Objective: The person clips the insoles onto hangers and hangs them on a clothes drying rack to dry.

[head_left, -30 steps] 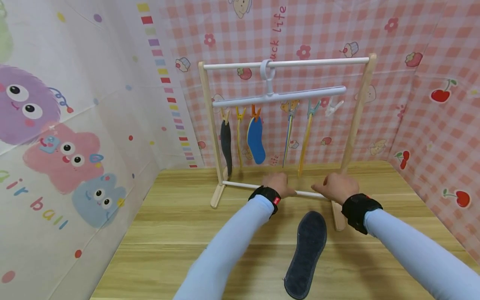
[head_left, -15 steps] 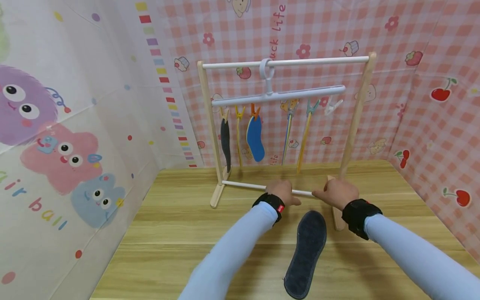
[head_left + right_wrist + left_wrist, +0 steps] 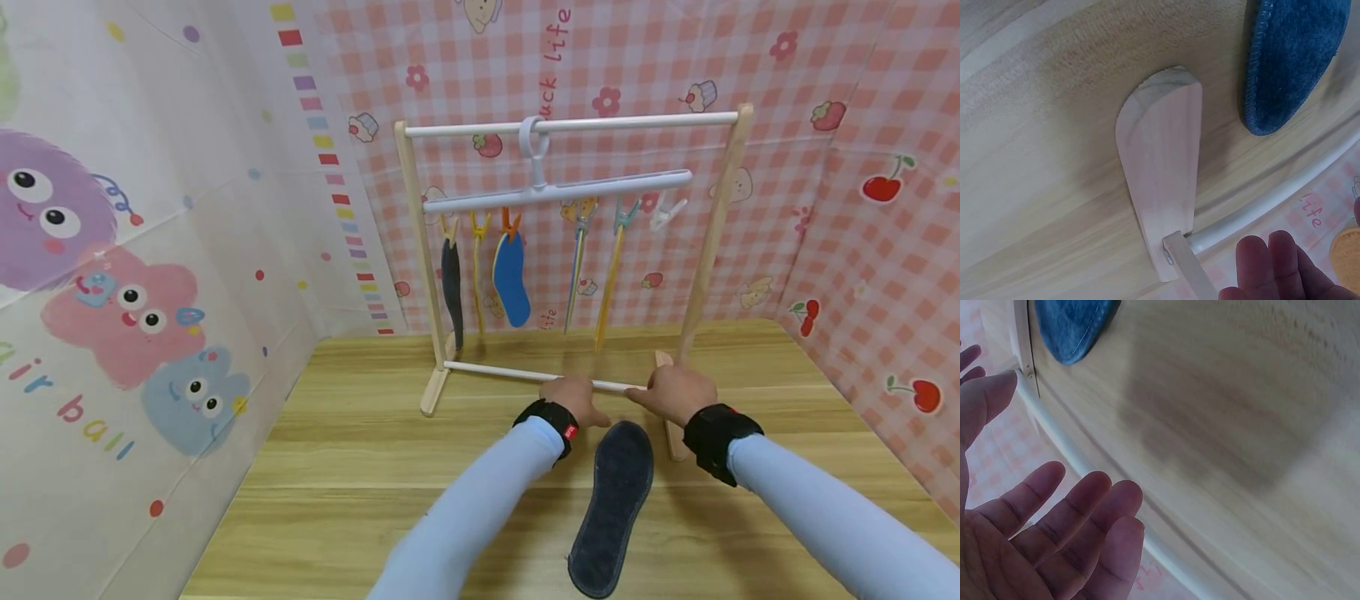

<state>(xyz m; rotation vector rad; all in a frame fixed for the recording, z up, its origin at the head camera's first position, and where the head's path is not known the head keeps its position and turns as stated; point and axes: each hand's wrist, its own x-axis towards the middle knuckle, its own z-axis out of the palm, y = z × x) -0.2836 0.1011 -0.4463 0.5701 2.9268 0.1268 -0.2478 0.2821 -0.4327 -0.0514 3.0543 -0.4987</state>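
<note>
Both hands hover low over the table [image 3: 360, 467], at the white bottom rail [image 3: 495, 372] of a small wooden rack [image 3: 716, 242] that stands toward the far edge. The left hand [image 3: 576, 395] is just in front of the rail near its middle; the left wrist view shows its fingers [image 3: 1079, 512] straight and spread, holding nothing, with the rail [image 3: 1085, 469] just beyond the fingertips. The right hand [image 3: 672, 392] is near the rail's right end, beside the rack's right foot [image 3: 1163, 162]. Only a few of its fingertips [image 3: 1272, 262] show in the right wrist view, close to the rail [image 3: 1272, 200], and I cannot tell whether it touches or grips anything.

A dark blue insole [image 3: 611, 508] lies flat on the table between the forearms, its toe just short of the hands and the rail, its heel toward the near edge.

A white hanger [image 3: 558, 190] hooks over the rack's top bar [image 3: 637, 123]. Clips along it hold a dark insole [image 3: 452, 287], a blue insole [image 3: 512, 287] and several thin yellow and blue ones seen edge-on.
</note>
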